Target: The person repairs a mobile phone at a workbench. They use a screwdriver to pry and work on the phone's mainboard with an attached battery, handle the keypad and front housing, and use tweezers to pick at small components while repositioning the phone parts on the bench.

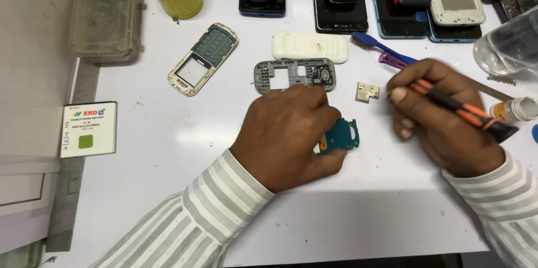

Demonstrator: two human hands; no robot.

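The small teal-green circuit board (339,136) lies flat on the white bench (168,144), just below the grey plastic phone frame (295,74), and the left hand (286,136) presses down on its left part, fingers curled together over it. The right hand (443,114), to the right of the board, is clamped on an orange-and-black screwdriver (459,110), its tip hidden behind the fingers. To do this well, the board should likely be kept pinned flat and steady while the tool meets it squarely, with light pressure so nothing slips. Between the board and the right hand, slightly above, sits a small pale square component (367,92). Above the frame lies a white rounded back cover (310,47); up and to the left of the board lies a cream keypad bezel (203,59). Far left of the board, a white rectangular battery package (88,129) with a green square lies at the bench edge, and a small white bottle with an orange label (514,110) lies to the right.
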